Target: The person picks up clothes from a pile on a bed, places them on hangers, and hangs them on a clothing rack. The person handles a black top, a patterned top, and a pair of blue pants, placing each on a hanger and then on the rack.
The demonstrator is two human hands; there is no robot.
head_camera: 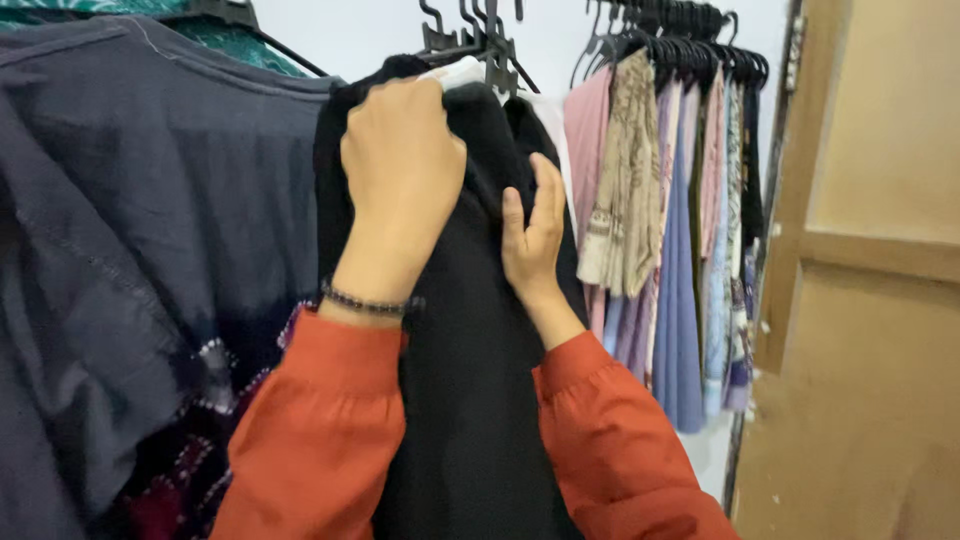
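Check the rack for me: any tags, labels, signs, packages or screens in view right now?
None that I can see: no tags, labels, signs, packages or screens.
Left hand grips the top of the black garment on the rack; right hand rests flat on its front.

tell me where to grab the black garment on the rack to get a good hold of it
Likely best at its top edge, from the front. The black garment hangs long and limp, so only the shoulder near the black hanger gives firm purchase. The left hand already bunches cloth there; the right hand lies flat beside it.
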